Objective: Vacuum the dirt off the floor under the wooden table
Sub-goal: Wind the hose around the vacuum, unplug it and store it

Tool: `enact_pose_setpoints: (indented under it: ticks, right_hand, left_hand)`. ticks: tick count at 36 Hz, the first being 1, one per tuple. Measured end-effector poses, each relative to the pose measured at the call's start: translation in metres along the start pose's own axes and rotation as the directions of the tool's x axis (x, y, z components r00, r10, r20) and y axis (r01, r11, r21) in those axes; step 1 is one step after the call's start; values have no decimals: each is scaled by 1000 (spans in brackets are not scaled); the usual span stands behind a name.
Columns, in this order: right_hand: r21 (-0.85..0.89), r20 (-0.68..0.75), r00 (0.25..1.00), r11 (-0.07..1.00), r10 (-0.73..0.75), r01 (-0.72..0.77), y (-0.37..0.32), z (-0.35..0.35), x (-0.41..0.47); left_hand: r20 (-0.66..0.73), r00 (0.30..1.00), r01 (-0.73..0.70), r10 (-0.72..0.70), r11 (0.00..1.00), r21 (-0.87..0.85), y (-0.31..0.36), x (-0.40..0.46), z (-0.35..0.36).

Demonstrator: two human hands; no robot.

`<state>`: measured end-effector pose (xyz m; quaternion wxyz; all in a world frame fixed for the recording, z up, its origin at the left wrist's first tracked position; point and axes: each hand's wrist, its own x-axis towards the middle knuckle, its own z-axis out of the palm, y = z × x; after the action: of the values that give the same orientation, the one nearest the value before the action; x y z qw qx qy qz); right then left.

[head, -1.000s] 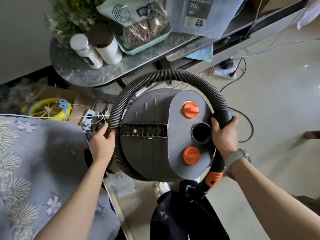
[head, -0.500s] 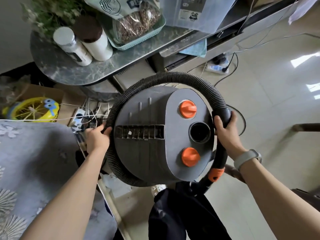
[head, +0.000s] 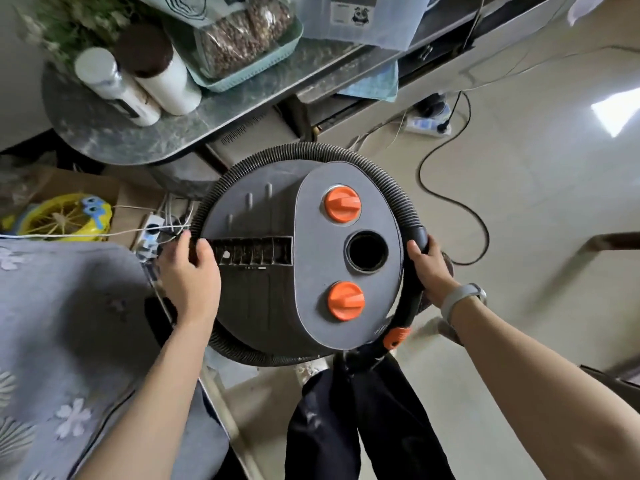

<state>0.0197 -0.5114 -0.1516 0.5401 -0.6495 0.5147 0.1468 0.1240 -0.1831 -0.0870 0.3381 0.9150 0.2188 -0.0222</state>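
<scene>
you hold the grey vacuum canister (head: pixel 277 271) up in front of your legs, its corrugated black hose (head: pixel 311 150) looped around its rim; your left hand (head: pixel 190 275) curls over the canister's left edge beside the slotted vent (head: pixel 252 251), and your right hand (head: pixel 429 268) grips the hose's black cuff on the right edge; the marble-topped counter (head: pixel 180 133) sits close beyond the hose, the floral cloth (head: pixel 69 323) crowds your left, and open tile floor (head: pixel 536 202) lies to your right, crossed by a black cord (head: pixel 450 202)
</scene>
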Motion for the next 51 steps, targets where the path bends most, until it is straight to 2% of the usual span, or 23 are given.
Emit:
enact_pose_setpoints:
  ticks: [3,6,11,16,21,25,30,36,39,46,51]
  right_hand:
    - [-13,41,998,999,41,-40,10,1,10]
    - [-55,97,990,994,101,-96,20,-1,15]
    - [-180,115,993,984,10,11,10,-2,16]
    - [-188,158,987,982,11,19,7,-11,27]
    - [-294,151,986,949,-71,113,5,-30,36]
    - [-342,181,983,935,-39,100,2,-37,39]
    - [-401,172,985,913,-10,79,16,-36,44]
    - [-326,153,987,945,46,6,44,-28,57]
    - [-369,184,983,927,7,62,39,-27,40]
    - [-399,120,988,907,-92,133,8,-43,-1]
    - [-450,113,986,879,-119,158,-4,-62,-44]
  left_hand:
    - [19,977,-211,210,975,62,37,-62,-3]
    - [64,906,-422,418,901,96,69,-111,9]
    - [254,844,-530,472,805,266,89,-150,42]
    - [340,821,-571,460,687,449,81,-151,64]
    - [300,836,-549,460,676,492,78,-153,69]
    - [257,836,-542,484,662,517,78,-154,72]
    - [228,825,-552,517,653,519,77,-156,77]
    - [212,793,-582,571,609,539,77,-154,79]
    - [228,797,-581,560,607,542,75,-154,79]
    - [329,807,-588,490,627,511,80,-153,71]
    - [420,786,-615,454,649,448,92,-150,53]
